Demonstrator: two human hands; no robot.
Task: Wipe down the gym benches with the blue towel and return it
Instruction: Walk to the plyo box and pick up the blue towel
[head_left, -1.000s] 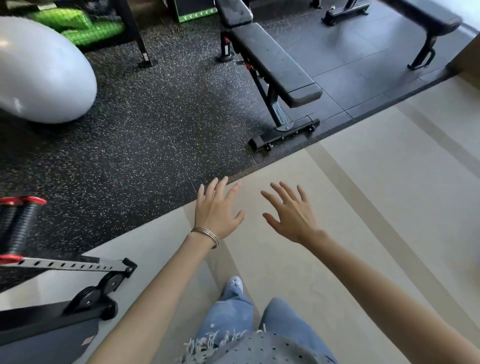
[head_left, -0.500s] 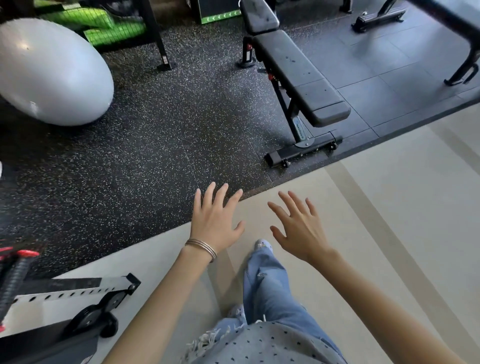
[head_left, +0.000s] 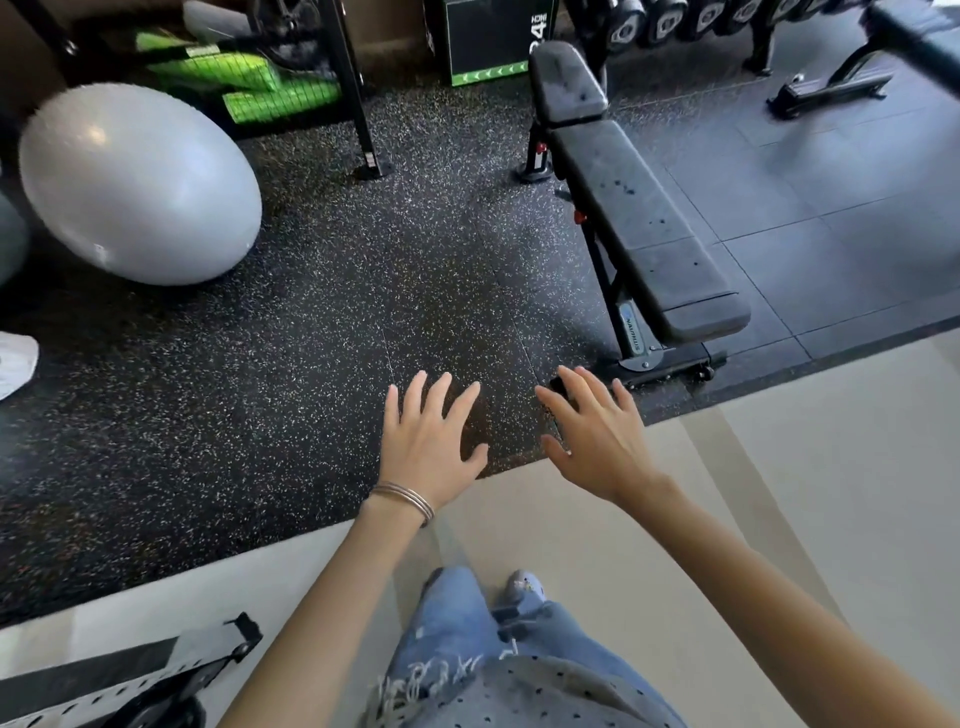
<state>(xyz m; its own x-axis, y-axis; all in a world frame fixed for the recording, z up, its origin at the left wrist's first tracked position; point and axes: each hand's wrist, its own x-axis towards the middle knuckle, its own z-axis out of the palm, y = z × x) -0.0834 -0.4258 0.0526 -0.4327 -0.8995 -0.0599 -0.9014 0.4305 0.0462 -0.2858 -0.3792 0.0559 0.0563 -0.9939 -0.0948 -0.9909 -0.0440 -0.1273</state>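
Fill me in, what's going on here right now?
A person stands at the edge of the black speckled rubber floor, left hand and right hand stretched forward, open, no grip on anything. The black padded gym bench stands ahead on the right, untouched. No blue towel is in view. A grey exercise ball sits to the left.

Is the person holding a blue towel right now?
No, the left hand and the right hand are both spread open and empty; no towel is in view.

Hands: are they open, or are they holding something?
Open and empty. The left hand and the right hand both show straight, spread fingers, with nothing gripped in either.
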